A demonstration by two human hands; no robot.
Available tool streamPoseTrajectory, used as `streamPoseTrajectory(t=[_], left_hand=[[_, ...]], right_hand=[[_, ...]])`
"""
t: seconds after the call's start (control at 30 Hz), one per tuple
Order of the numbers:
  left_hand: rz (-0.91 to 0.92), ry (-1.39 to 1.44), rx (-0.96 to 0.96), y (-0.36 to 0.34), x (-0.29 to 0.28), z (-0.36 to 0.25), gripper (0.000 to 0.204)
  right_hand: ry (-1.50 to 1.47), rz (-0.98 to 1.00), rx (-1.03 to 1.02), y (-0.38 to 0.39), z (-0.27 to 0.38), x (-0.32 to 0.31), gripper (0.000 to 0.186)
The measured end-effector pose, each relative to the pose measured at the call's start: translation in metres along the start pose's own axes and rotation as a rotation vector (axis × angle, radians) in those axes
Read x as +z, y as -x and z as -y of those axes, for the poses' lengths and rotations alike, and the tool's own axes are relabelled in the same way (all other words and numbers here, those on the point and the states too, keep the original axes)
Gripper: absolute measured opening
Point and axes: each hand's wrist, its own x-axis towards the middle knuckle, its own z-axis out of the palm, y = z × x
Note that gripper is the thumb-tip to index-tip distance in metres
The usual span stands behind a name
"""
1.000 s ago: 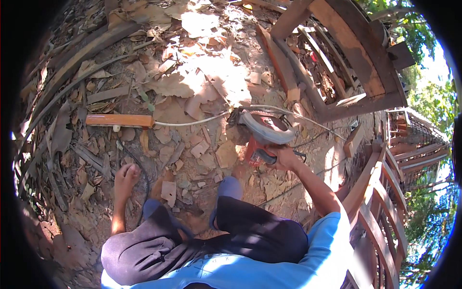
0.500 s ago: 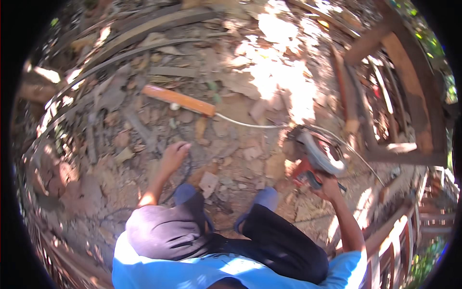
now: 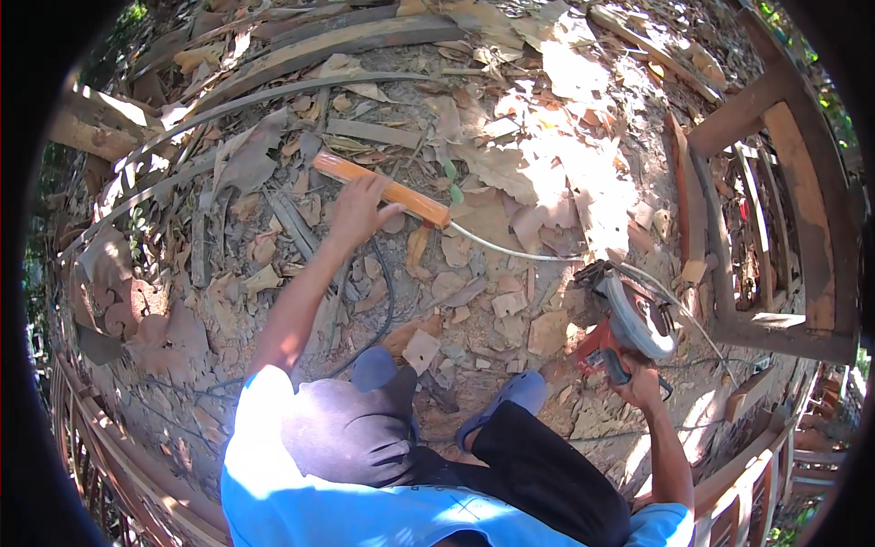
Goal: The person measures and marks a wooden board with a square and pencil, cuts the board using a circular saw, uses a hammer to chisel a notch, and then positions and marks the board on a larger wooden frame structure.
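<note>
My left hand (image 3: 360, 211) is at a long orange power strip (image 3: 421, 202) lying aslant on the leafy ground. Its fingers lap over the strip and its thumb lies along the near edge; what is under the palm is hidden. A white cord (image 3: 510, 255) leaves the strip's right end and runs toward a red circular saw (image 3: 597, 351). My right hand (image 3: 641, 385) is closed round the saw's dark rear handle. The saw rests on the ground with its grey rounded guard (image 3: 633, 314) facing up. A black cable (image 3: 390, 296) curves between my left hand and my left foot.
A dark wooden frame (image 3: 825, 228) stands at the right. Curved wooden strips (image 3: 319, 50) lie at the far left. Dry leaves and wood scraps cover the ground. Slatted wood (image 3: 150, 479) runs along the near left, and more slats (image 3: 756, 465) stand near right.
My left hand has moved away from my body to the orange strip, now covering part of it. My right hand keeps hold of the saw. The whole view has shifted slightly.
</note>
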Motion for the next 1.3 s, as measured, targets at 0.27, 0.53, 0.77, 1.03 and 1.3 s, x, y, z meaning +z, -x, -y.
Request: streamPoseTrajectory(t=[0.27, 0.53, 0.77, 1.03, 1.3], left_hand=[[0.386, -0.089, 0.343, -0.042, 0.019, 0.014, 0.055], [0.306, -0.205, 0.476, -0.025, 0.042, 0.025, 0.053], [-0.032, -0.238, 0.265, -0.035, 0.034, -0.024, 0.056], [-0.234, -0.24, 0.16, -0.041, 0.023, -0.057, 0.058], [0.06, -0.007, 0.147, -0.019, 0.072, -0.011, 0.049]], right_hand=[[0.045, -0.005, -0.046, 0.002, -0.01, 0.003, 0.054], [0.036, -0.008, -0.038, 0.0, -0.002, -0.004, 0.059], [0.026, -0.046, -0.098, 0.001, -0.009, 0.001, 0.052], [0.006, -0.03, -0.061, -0.006, 0.003, -0.002, 0.055], [0.074, 0.04, 0.005, 0.003, -0.009, 0.002, 0.056]])
